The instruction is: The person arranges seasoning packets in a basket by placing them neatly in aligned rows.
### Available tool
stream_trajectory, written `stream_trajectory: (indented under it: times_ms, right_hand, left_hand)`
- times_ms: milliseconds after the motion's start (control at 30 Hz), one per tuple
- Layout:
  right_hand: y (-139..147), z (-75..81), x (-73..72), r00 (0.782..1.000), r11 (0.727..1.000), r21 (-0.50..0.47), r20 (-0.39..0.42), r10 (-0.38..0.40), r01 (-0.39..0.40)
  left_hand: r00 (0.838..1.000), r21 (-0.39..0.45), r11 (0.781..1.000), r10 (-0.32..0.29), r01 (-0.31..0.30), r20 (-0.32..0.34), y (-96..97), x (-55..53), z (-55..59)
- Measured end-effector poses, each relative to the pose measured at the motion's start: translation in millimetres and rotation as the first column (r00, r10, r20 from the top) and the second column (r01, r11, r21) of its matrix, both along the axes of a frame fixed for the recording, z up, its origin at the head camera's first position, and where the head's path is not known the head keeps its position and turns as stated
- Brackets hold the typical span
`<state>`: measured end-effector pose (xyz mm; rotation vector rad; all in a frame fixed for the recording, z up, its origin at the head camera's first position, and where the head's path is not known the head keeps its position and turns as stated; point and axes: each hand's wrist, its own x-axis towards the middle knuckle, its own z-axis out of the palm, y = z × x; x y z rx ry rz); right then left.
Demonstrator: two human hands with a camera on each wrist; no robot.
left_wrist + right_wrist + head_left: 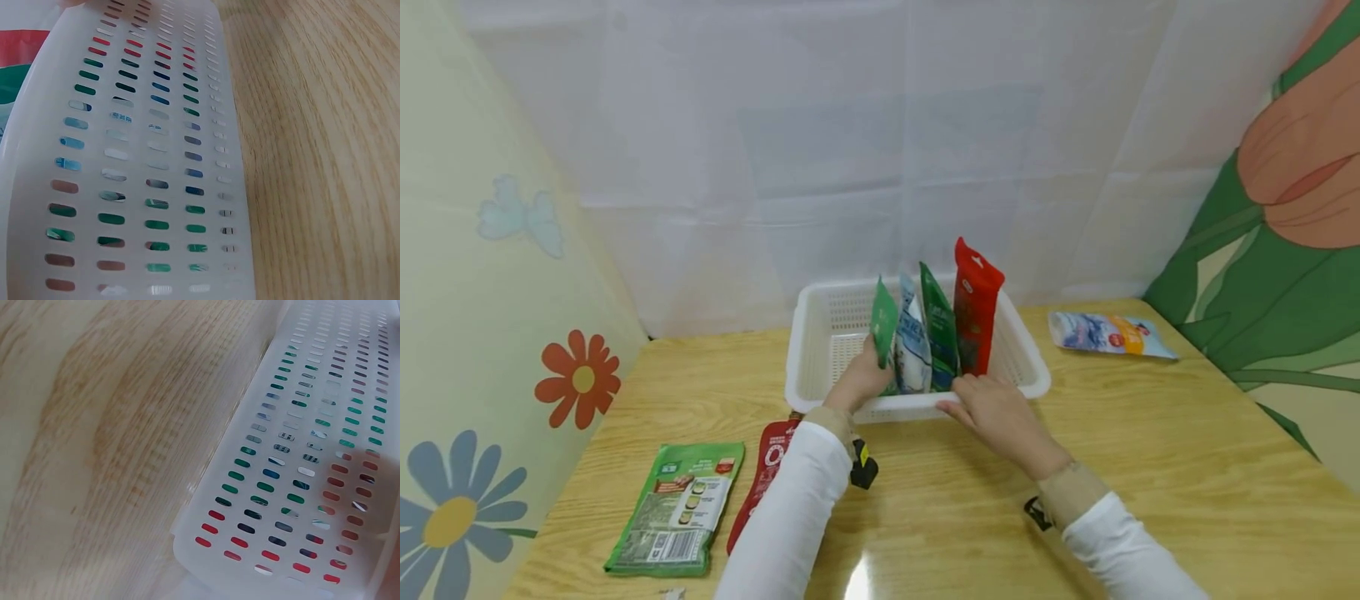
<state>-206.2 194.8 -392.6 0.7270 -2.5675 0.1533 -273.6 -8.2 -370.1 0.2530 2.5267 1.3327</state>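
Note:
A white plastic basket point(917, 407) with slotted walls stands on the wooden table against the back sheet. In it, several packets stand upright side by side. My left hand point(859, 379) reaches over the front rim and pinches a small green packet point(884, 321), leftmost in the row. To its right are a white-and-blue packet point(913, 350), a dark green packet point(940, 333) and a tall red packet point(974, 312). My right hand point(996, 415) grips the front rim, thumb outside. Through the slots of the basket wall point(250, 481), skin tones and packet colours show in the right wrist view.
On the table's left lie a flat green packet point(677, 508) and a dark red spouted pouch point(767, 467), partly behind my left sleeve. A white, blue and orange packet point(1111, 334) lies right of the basket. Bare wood point(312, 156) runs along the basket's front.

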Motion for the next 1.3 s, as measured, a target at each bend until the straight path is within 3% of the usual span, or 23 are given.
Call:
stream_trajectory:
  times_ms: [133,467,600,733,800,900,1000,1067,1133,1300]
  right_hand:
    - [-1.0,1.4,-0.7,1.0,1.0,0.005,0.017,-0.002,0.002]
    - [-2.5,-1.5,-2.0,1.0,1.0,0.002,0.023,0.0,0.0]
    - [-2.7,-2.9,-3.1,1.0,1.0,-0.001,0.029,-0.005,0.005]
    - [-2.1,-3.6,-3.1,0.998,1.0,0.003,0.058,-0.02,0.02]
    - [-1.4,-4.2,-2.7,0.998,1.0,0.004,0.063,-0.027,0.027]
    - [-0.2,-5.4,-2.0,0.998,1.0,-0.004,0.06,-0.028,0.028]
    - [0.4,-5.6,-1.3,0.998,1.0,-0.01,0.053,-0.022,0.022]
    - [0.8,-4.7,-0.5,0.998,1.0,-0.008,0.053,-0.02,0.021]
    - [1.2,-3.4,0.2,0.999,1.0,0.0,0.047,-0.023,0.023]
    - [0.3,-1.4,0.6,0.998,0.999,-0.003,0.054,-0.033,0.033]
  left_hand:
    - [1.0,-0.04,0.999,-0.004,0.004,-0.017,-1.2,0.4,1.7]
    - [0.998,-0.001,0.998,0.062,-0.062,-0.007,-2.5,2.5,-0.8]
    - [0.997,-0.059,0.996,0.063,-0.065,-0.034,-2.3,3.9,-0.4]
    - [0.997,-0.174,0.984,0.015,-0.027,-0.07,-5.9,7.4,2.6]
    - [0.996,-0.267,0.964,-0.019,-0.005,-0.09,-11.2,10.8,5.9]
    - [0.976,-0.416,0.909,-0.086,-0.005,-0.201,-23.7,18.5,12.6]
    - [0.919,-0.549,0.835,-0.182,-0.044,-0.35,-38.4,27.1,16.8]
    - [0.881,-0.594,0.803,-0.252,-0.04,-0.401,-47.5,31.6,16.3]
    - [0.863,-0.629,0.777,-0.322,0.006,-0.39,-54.5,33.8,14.0]
    - [0.848,-0.645,0.751,-0.428,0.142,-0.312,-63.2,33.7,3.8]
